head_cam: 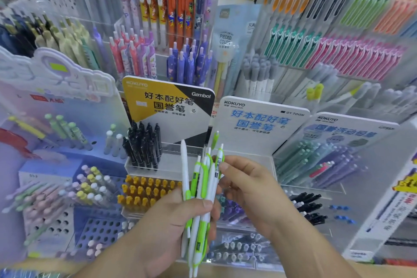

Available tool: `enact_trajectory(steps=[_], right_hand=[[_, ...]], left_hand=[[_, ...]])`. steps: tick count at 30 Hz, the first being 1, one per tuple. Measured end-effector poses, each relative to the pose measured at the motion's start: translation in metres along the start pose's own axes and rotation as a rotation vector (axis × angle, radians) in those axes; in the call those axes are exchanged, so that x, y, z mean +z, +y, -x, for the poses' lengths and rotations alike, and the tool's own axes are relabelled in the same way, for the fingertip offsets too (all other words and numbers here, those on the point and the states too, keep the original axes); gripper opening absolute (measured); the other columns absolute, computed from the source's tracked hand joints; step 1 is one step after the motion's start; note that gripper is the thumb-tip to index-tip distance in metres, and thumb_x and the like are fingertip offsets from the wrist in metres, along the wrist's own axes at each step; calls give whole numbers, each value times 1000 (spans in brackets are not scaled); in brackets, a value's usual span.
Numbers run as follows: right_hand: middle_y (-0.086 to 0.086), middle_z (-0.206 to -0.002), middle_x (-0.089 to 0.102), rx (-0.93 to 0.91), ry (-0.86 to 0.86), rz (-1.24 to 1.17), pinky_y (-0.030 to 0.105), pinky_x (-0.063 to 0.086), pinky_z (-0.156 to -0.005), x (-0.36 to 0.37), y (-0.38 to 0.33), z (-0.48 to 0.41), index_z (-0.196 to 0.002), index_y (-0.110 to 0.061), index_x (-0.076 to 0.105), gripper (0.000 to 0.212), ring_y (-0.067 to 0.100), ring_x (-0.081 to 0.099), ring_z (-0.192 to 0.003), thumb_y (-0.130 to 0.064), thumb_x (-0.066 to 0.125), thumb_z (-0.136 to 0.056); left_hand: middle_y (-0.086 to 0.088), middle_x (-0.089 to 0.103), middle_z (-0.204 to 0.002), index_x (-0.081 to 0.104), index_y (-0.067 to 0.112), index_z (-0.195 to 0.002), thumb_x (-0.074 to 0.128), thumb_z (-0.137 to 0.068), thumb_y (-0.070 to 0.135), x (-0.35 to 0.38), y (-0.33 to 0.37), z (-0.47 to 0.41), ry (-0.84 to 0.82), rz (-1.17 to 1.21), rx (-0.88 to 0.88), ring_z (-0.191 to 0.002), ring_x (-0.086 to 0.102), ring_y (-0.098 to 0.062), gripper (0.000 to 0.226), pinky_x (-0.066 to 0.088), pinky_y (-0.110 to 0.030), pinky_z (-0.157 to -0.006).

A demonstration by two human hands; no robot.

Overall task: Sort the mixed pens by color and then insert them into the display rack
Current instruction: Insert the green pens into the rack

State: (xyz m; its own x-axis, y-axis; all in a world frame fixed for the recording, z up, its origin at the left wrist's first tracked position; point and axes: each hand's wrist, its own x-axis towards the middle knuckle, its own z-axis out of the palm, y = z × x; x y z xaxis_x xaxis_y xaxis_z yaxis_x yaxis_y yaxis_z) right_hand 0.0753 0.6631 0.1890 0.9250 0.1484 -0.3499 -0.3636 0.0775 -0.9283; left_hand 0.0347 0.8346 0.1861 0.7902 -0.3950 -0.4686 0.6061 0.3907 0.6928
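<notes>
Green-white pens (pixel 204 187) | upright, clip ends up | left hand (pixel 167 228) grips

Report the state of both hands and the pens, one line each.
Left hand, gripping green-and-white pens as an upright bundle.
Right hand, pinching one bundle pen near its top.
Green-and-white pens, held, not yet racked.
Black pens, standing in clear tray.

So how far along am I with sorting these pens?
Done: the left hand grips a bundle of green and white pens, all one color. In hand: the right hand pinches the top of one of them. Left: none stands in the clear tray behind yet.
</notes>
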Motion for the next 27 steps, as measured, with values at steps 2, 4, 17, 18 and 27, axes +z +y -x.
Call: enact_trajectory(steps=[2, 4, 17, 18, 27], right_hand=[[12, -77, 68, 14, -14, -43, 35, 41, -69, -3, 2, 1, -102, -7, 74, 16, 21, 58, -70, -16, 64, -92], [13, -81, 67, 23, 7, -100, 31, 42, -62, -5, 1, 0, -101, -1, 71, 18, 21, 58, -69, -16, 68, -90], [7, -79, 72, -462, 536, 224, 36, 59, -67, -28, -26, -23, -88, -16, 65, 7, 24, 72, -78, -13, 71, -89], [4, -79, 72, -474, 530, 275, 39, 59, -70, -26, -23, -27, -88, -19, 66, 9, 24, 71, -78, -14, 73, -88], [-15, -72, 64, -533, 536, 561, 19, 50, -63, -12, 2, -48, -84, -25, 63, 15, 4, 60, -65, -21, 77, -85]], left_hand=[[-20, 62, -83, 69, 6, -112, 70, -73, 14, 2, -1, 0, -33, -6, -13, -58, 55, -29, 40, 46, -34, -51], [-22, 64, -84, 69, 4, -110, 70, -72, 13, 2, -2, -2, -26, -6, -10, -56, 55, -28, 39, 46, -32, -50], [-16, 60, -74, 58, -9, -117, 65, -71, 9, -11, -2, -15, 254, 115, 47, -56, 56, -28, 50, 48, -35, -48], [-16, 60, -74, 59, -9, -116, 65, -71, 9, -12, -1, -15, 254, 112, 51, -56, 57, -28, 49, 48, -35, -48], [-16, 61, -75, 61, -3, -113, 64, -76, 11, -16, 4, -15, 239, 76, 67, -59, 58, -27, 40, 47, -37, -55]])
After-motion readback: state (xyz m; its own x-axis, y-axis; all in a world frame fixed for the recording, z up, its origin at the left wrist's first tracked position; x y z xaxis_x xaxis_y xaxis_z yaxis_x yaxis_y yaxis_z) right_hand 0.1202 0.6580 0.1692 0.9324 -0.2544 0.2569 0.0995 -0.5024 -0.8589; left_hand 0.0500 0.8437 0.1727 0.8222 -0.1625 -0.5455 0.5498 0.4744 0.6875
